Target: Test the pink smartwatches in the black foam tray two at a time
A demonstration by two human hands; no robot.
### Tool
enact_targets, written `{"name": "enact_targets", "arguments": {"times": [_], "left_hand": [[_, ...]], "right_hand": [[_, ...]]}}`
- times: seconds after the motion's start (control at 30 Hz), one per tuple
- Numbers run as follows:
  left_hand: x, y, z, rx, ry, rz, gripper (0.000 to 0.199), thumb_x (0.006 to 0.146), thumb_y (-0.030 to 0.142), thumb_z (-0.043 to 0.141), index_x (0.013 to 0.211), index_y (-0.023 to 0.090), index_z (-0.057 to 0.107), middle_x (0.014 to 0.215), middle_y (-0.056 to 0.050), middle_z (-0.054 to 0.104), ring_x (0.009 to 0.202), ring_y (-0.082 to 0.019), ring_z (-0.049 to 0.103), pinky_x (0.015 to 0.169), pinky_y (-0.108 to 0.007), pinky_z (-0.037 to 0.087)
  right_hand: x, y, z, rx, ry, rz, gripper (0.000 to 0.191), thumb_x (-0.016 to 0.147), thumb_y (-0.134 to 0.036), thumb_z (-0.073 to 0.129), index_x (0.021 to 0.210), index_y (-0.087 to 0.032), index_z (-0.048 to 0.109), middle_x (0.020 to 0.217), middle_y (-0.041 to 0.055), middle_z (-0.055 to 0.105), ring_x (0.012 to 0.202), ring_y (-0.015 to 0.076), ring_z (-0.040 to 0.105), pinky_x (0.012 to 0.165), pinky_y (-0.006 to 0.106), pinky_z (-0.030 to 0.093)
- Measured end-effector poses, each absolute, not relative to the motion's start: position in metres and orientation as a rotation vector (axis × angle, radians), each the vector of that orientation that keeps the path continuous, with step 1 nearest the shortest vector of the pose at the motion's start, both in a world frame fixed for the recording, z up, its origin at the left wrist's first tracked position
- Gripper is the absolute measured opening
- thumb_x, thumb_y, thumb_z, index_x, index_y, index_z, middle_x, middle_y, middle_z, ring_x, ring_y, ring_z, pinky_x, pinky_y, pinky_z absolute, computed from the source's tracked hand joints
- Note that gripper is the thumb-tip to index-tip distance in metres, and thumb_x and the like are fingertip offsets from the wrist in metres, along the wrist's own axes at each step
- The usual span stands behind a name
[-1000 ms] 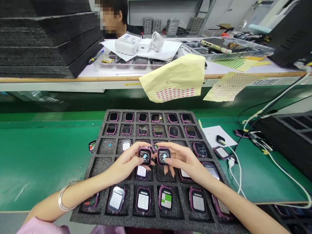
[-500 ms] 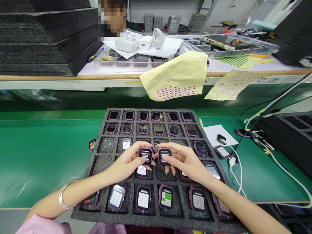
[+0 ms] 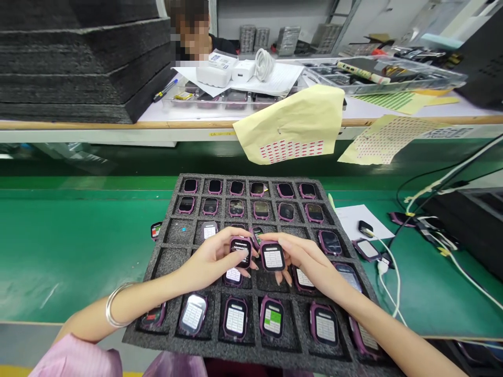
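My left hand (image 3: 220, 252) holds a purple-framed watch (image 3: 240, 253) by its edges, thumb on the dark screen with white text lines. Beside it, my right hand (image 3: 304, 256) grips a second purple watch (image 3: 272, 256), whose screen shows a white grid. Both watches are held above a grey foam tray (image 3: 173, 255) with square compartments. More purple watches sit in the tray: the back two rows have dark screens, while several in front show white grids. One front watch (image 3: 272, 317) has green cells on its grid. Another watch (image 3: 256, 236) is partly hidden behind my hands.
A watch (image 3: 156, 230) lies at the tray's left edge. On the right are white paper (image 3: 353, 217), a watch (image 3: 367, 249) and white cables (image 3: 397, 283). Stacked black foam (image 3: 78, 63) and a charger box (image 3: 217, 69) stand on the shelf. A person (image 3: 192, 31) is behind it.
The right-hand watch's screen has changed from text lines to a white grid, and my right thumb has come off it. The whole view has shifted slightly, with things appearing farther right.
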State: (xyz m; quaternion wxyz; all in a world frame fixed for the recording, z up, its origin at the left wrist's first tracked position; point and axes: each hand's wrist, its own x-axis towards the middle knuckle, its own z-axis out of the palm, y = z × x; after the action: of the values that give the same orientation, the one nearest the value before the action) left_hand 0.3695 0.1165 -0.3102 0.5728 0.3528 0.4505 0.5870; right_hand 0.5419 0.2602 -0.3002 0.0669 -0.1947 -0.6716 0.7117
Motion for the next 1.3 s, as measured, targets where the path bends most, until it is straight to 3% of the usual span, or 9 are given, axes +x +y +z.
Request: {"name": "enact_targets", "arguments": {"times": [0.2, 0.33, 0.43, 0.53, 0.73, 0.9, 1.03, 1.2, 1.3], "left_hand": [[0.369, 0.116, -0.308, 0.799, 1.024, 1.385, 0.029, 0.086, 0.025, 0.063, 0.113, 0.018, 0.056, 0.1, -0.008, 0.068, 0.084, -0.017, 0.067, 0.071, -0.029, 0.058], [0.367, 0.116, -0.308, 0.781, 0.99, 1.395, 0.027, 0.087, 0.026, 0.061, 0.113, 0.019, 0.056, 0.098, -0.007, 0.067, 0.084, -0.019, 0.068, 0.072, -0.032, 0.058], [0.368, 0.116, -0.308, 0.791, 0.995, 1.39, 0.027, 0.087, 0.026, 0.059, 0.114, 0.019, 0.054, 0.099, -0.008, 0.065, 0.084, -0.019, 0.068, 0.073, -0.033, 0.057], [0.367, 0.115, -0.306, 0.88, 1.045, 1.392, 0.042, 0.082, 0.019, 0.065, 0.12, 0.023, 0.048, 0.104, -0.006, 0.062, 0.088, -0.018, 0.067, 0.077, -0.032, 0.055], [0.328, 0.096, -0.305, 1.329, 1.68, 1.225, 0.043, 0.085, 0.025, 0.061, 0.125, 0.025, 0.046, 0.111, -0.007, 0.061, 0.098, -0.022, 0.063, 0.087, -0.036, 0.051], [0.269, 0.072, -0.321, 1.729, 2.33, 0.777, 0.043, 0.082, 0.042, 0.061, 0.119, 0.022, 0.053, 0.114, -0.009, 0.063, 0.105, -0.029, 0.056, 0.092, -0.043, 0.043], [0.245, 0.06, -0.329, 1.838, 2.309, 0.522, 0.045, 0.079, 0.048, 0.063, 0.116, 0.021, 0.058, 0.114, -0.01, 0.061, 0.106, -0.03, 0.054, 0.091, -0.044, 0.041], [0.238, 0.075, -0.319, 1.782, 2.383, 0.607, 0.037, 0.092, 0.047, 0.042, 0.109, 0.02, 0.061, 0.109, -0.009, 0.063, 0.105, -0.027, 0.055, 0.092, -0.04, 0.042], [0.242, 0.099, -0.32, 1.709, 2.563, 0.408, 0.038, 0.094, 0.045, 0.037, 0.102, 0.017, 0.062, 0.097, -0.013, 0.067, 0.094, -0.032, 0.059, 0.084, -0.043, 0.044]], "right_hand": [[0.544, 0.261, -0.297, -0.6, -2.141, 2.041, 0.039, 0.095, -0.041, 0.05, 0.124, -0.016, 0.057, 0.071, 0.0029, 0.065, 0.053, 0.015, 0.062, 0.044, 0.022, 0.049], [0.554, 0.27, -0.292, -0.529, -2.327, 1.861, 0.06, 0.085, -0.03, 0.067, 0.138, -0.02, 0.042, 0.088, 0.0041, 0.067, 0.075, 0.0191, 0.065, 0.068, 0.029, 0.055], [0.564, 0.289, -0.292, -0.586, -2.52, 1.424, 0.058, 0.086, -0.032, 0.064, 0.138, -0.02, 0.043, 0.113, 0.0105, 0.062, 0.083, 0.0219, 0.064, 0.078, 0.037, 0.054], [0.574, 0.314, -0.298, -0.583, -2.729, 0.884, 0.05, 0.085, -0.036, 0.064, 0.13, -0.018, 0.054, 0.11, 0.0121, 0.06, 0.086, 0.0247, 0.061, 0.082, 0.042, 0.052], [0.6, 0.34, -0.301, -0.47, -2.916, 0.541, 0.051, 0.09, -0.044, 0.058, 0.134, -0.02, 0.052, 0.122, 0.0149, 0.054, 0.114, 0.0306, 0.052, 0.095, 0.044, 0.044], [0.622, 0.343, -0.299, -0.738, -2.924, 0.279, 0.045, 0.097, -0.048, 0.037, 0.104, -0.015, 0.067, 0.095, 0.0149, 0.065, 0.09, 0.0304, 0.061, 0.08, 0.044, 0.048], [0.622, 0.338, -0.316, -0.923, -2.774, 0.257, 0.058, 0.094, -0.061, 0.034, 0.103, -0.012, 0.064, 0.086, 0.0151, 0.065, 0.072, 0.0272, 0.062, 0.063, 0.037, 0.048], [0.616, 0.337, -0.32, -0.997, -2.68, 0.466, 0.061, 0.085, -0.073, 0.042, 0.094, -0.015, 0.061, 0.055, 0.0016, 0.053, 0.049, 0.0208, 0.054, 0.048, 0.031, 0.04], [0.606, 0.332, -0.306, -0.935, -2.553, 0.572, 0.047, 0.085, -0.066, 0.051, 0.089, -0.02, 0.057, 0.067, 0.0044, 0.061, 0.056, 0.0207, 0.058, 0.052, 0.031, 0.044]]}}
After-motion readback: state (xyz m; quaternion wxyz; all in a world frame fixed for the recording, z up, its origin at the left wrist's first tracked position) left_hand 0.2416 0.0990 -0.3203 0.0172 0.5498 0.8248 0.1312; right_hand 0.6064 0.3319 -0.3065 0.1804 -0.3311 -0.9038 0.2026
